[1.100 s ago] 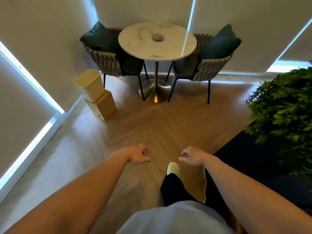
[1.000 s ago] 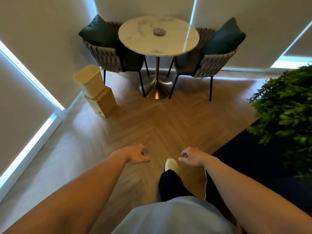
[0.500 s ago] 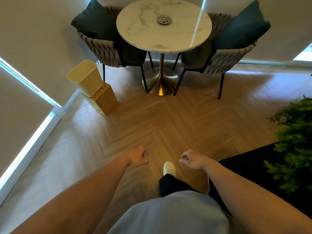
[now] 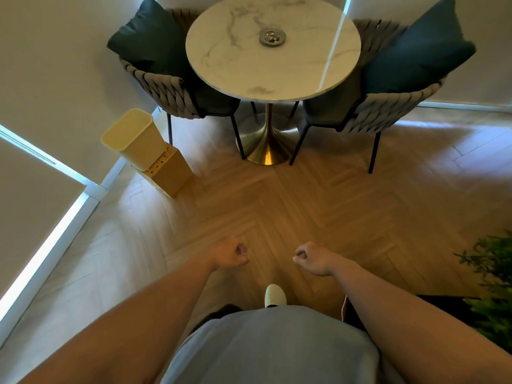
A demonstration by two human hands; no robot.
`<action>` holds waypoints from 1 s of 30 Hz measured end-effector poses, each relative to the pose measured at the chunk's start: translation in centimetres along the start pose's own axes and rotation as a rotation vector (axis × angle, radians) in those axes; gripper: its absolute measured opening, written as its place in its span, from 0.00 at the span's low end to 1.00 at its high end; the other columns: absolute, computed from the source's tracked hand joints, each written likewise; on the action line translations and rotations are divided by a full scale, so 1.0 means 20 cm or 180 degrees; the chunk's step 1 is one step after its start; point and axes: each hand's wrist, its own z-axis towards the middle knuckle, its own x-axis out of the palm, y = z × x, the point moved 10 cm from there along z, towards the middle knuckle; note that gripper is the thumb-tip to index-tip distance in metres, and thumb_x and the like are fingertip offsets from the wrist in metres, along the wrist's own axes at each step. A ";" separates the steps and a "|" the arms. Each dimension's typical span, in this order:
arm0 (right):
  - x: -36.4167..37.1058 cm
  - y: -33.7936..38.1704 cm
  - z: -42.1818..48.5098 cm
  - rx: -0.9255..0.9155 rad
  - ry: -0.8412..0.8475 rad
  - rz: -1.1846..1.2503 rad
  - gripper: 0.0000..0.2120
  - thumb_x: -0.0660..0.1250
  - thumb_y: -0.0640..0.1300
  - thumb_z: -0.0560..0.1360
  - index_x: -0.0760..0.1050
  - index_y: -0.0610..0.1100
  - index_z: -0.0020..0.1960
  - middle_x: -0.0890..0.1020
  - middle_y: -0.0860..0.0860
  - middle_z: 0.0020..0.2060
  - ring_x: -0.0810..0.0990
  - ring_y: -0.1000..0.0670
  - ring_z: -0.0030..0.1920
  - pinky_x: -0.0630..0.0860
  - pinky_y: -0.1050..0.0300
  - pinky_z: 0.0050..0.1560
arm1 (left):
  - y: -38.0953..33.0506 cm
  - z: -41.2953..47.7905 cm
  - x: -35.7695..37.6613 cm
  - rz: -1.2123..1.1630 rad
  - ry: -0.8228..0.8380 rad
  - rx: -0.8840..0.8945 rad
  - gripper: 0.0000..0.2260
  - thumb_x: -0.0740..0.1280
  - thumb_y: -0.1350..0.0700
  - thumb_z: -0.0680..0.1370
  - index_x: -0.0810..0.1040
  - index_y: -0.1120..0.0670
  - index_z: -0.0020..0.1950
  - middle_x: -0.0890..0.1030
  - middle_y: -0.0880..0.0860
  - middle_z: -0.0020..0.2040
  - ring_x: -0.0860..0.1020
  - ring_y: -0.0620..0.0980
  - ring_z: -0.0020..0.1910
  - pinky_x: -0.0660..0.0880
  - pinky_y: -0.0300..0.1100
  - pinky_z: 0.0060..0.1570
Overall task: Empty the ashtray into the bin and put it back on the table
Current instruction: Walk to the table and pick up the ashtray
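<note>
A small round metal ashtray with bits inside sits near the middle of a round white marble table at the top of the view. A pale yellow bin stands open on a wooden box by the left wall, left of the table. My left hand and my right hand hang low over the floor, well short of the table, both loosely curled into fists with nothing in them.
Two woven grey chairs flank the table, the left chair and the right chair, each with a dark teal cushion. A brass pedestal holds the table. A green plant and a dark rug lie at the right. My foot is on herringbone wood floor.
I have walked toward the table; table, chairs and bin appear larger and nearer, and the plant has slid to the right edge. Both hands stay curled and empty.
</note>
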 end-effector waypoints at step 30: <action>-0.89 0.64 0.84 0.0283 -0.0330 0.0399 0.23 0.61 0.50 0.82 0.68 0.40 0.73 0.74 0.43 0.69 0.73 0.45 0.68 0.71 0.50 0.67 | 0.23 0.95 -1.22 0.0386 0.0211 0.0498 0.14 0.67 0.48 0.79 0.77 0.52 0.62 0.79 0.52 0.58 0.77 0.49 0.55 0.76 0.45 0.56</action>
